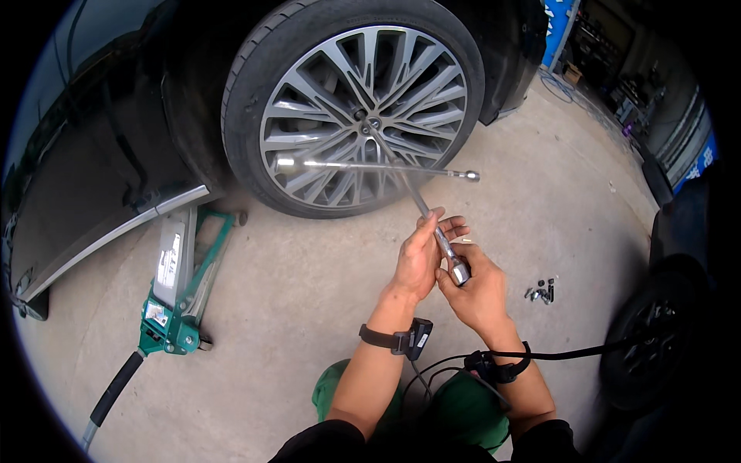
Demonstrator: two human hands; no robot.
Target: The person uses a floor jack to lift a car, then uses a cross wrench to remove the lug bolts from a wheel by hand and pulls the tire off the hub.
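Concrete floor (293,301) spreads below the wheel (384,99); from its hub (366,130) the cross wrench (400,165) slants toward me. Probably heavy, stiff, slick steel, best held near its end, where my left hand (419,258) and right hand (478,289) curl loose fingers round it.

A car workshop, by the look of it: green trolley jack (174,320) beside a black car (93,185), cross wrench (370,166) at its wheel (369,96), concrete floor (270,363), cluttered bay (621,73) at upper right

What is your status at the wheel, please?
Left hand, right hand at cross wrench, near arm; far end at wheel centre; small parts aside on floor.
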